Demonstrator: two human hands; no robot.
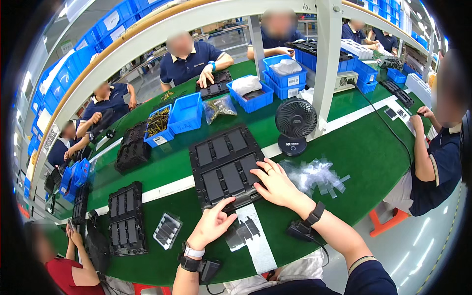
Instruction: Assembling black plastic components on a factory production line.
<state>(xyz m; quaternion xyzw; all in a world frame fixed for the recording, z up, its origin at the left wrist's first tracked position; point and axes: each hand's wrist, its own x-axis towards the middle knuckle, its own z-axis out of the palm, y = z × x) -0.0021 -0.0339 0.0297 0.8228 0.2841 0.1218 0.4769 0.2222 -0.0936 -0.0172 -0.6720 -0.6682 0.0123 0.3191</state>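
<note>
A black moulded tray with several flat dark rectangular parts in its pockets lies on the green belt in front of me. My right hand rests flat on the tray's near right corner, fingers spread over a part. My left hand reaches to the tray's near edge, index finger pointing at it, holding nothing. Just below the tray, small dark parts lie on a white strip. A black band sits on each of my wrists.
A heap of clear plastic sleeves and a small black fan lie to the right. Stacked black trays, a clear-packed part, blue bins and seated co-workers ring the green table.
</note>
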